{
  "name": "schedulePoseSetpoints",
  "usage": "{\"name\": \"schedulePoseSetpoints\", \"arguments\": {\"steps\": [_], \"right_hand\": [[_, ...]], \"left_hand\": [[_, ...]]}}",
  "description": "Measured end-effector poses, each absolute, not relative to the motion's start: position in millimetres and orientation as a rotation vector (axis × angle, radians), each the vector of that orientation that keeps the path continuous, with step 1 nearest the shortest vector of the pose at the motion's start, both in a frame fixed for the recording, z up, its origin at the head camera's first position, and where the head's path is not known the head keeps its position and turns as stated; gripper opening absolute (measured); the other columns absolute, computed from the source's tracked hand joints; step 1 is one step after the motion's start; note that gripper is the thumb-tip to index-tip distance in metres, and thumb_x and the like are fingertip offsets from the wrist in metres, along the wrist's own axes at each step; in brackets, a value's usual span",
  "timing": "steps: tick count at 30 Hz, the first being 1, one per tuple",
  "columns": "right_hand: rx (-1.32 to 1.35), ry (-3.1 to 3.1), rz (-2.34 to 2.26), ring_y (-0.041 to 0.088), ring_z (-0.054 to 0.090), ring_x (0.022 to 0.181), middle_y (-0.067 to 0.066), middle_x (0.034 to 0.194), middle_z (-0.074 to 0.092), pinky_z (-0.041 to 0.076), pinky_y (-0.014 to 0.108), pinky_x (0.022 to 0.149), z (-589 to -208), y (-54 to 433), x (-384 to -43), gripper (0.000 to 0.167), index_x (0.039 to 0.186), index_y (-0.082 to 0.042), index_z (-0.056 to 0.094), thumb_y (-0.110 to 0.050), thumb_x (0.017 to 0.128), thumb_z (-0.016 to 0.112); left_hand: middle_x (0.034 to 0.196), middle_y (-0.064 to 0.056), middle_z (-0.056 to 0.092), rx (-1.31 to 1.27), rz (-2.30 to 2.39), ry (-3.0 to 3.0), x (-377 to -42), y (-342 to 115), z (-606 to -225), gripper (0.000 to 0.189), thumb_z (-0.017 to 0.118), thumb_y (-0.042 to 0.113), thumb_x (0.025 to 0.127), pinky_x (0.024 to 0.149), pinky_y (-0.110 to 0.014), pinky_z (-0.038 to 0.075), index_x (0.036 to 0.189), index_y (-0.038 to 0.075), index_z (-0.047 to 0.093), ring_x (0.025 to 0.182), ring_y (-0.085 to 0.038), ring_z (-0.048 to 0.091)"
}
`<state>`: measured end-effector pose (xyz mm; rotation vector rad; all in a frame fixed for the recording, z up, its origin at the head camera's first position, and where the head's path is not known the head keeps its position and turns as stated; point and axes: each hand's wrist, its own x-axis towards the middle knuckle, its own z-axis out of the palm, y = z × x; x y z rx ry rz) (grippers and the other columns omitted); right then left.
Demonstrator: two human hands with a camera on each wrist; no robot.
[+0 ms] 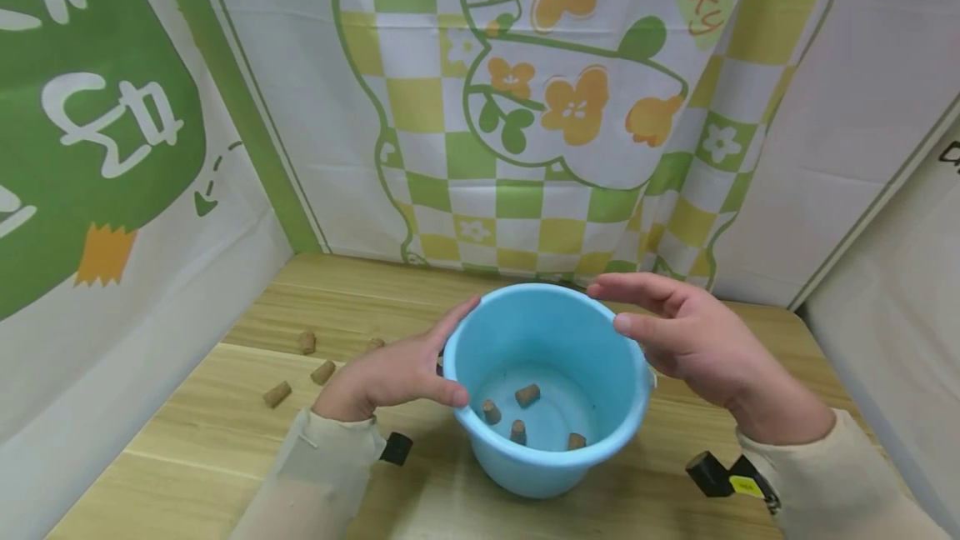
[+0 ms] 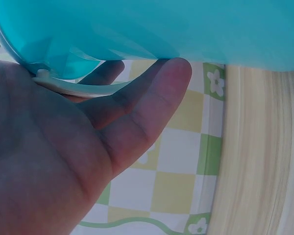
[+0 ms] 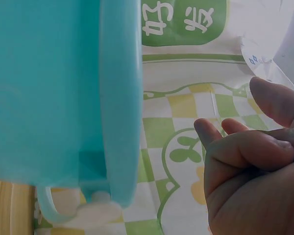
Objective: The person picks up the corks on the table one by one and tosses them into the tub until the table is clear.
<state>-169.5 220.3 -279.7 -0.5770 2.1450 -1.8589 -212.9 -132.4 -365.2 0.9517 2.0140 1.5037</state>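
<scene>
A light blue plastic bucket [image 1: 525, 473] stands on the wooden table, its mouth facing up toward me. Inside, several small corks [image 1: 528, 395] lie spread over the bottom. My left hand [image 1: 401, 373] holds the bucket's left side, thumb at the near rim and fingers spread along the outer wall. In the left wrist view, fingertips touch the blue wall beside a pale handle [image 2: 83, 89]. At the right rim hovers my right hand [image 1: 697, 348], fingers loosely bent. The right wrist view shows that hand [image 3: 259, 176] apart from the bucket, holding nothing.
Several more corks [image 1: 277, 394] lie on the table [image 1: 187, 440] to the left, one partly behind my left hand. A patterned green and white cloth [image 1: 525, 215] hangs along the back edge. Printed fabric walls flank the table on both sides.
</scene>
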Motion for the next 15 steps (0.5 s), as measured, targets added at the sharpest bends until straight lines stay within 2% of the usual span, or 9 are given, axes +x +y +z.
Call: {"name": "schedulePoseSetpoints", "arguments": {"steps": [7,15], "right_hand": [[-0.755,1.947,-2.006,0.019,0.023,0.048,0.008,0.128,0.060,0.018,0.033,0.044,-285.2,242.5,-174.6,0.035,0.137,-0.007,0.058,-0.003,0.106,0.044],[-0.799,1.973,-2.079,0.021,0.018,0.053,0.008,0.126,0.049,0.015,0.035,0.047,-295.9,272.8,-181.1,0.044,0.142,-0.010,0.056,0.004,0.105,0.038]], "left_hand": [[0.153,-0.018,0.028,0.947,1.512,2.000,-212.9,-132.4,-364.6,0.124,0.085,0.054,0.073,0.094,-0.048,0.048,0.160,0.031,-0.001,0.123,-0.042,0.048],[0.153,-0.018,0.028,1.008,1.525,1.973,-213.8,-131.9,-365.1,0.123,0.083,0.057,0.074,0.094,-0.047,0.048,0.160,0.031,-0.001,0.124,-0.042,0.048]]}}
